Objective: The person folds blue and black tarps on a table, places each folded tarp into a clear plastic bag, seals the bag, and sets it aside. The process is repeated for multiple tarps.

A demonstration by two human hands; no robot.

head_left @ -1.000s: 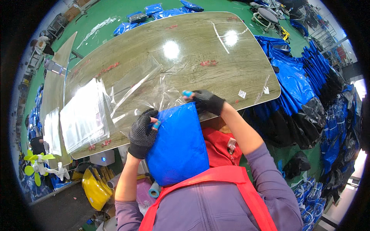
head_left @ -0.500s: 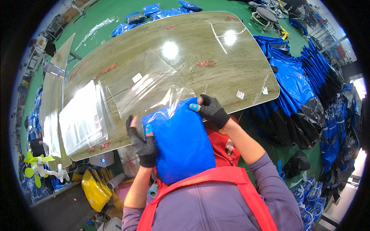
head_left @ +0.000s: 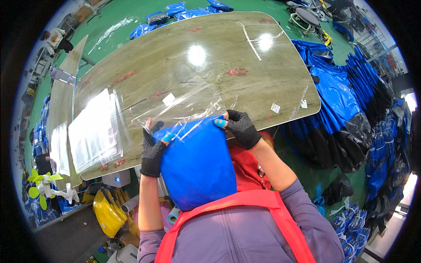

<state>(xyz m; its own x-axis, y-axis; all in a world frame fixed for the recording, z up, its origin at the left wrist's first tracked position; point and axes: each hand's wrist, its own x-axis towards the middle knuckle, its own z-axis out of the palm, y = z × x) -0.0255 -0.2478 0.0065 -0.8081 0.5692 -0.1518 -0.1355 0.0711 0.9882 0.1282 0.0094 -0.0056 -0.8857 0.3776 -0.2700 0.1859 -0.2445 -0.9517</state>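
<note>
A folded blue fabric piece rests against my front at the table's near edge. Its far end lies under the mouth of a clear plastic bag, which stretches over the tabletop. My left hand, in a black dotted glove with bare fingertips and blue tape on the thumb, grips the left corner, thumb on top. At the right corner my right hand, gloved and taped alike, pinches bag and fabric together. Fingers underneath are partly hidden.
On the wood-patterned table a stack of clear bags lies to the left, with small white labels at the right. Blue and black fabric piles stand right of the table. A small green fan is at lower left.
The bag's mouth has come nearer and now covers more of the blue fabric's far end. My left hand has shifted left and slightly up; my right hand has barely moved.
</note>
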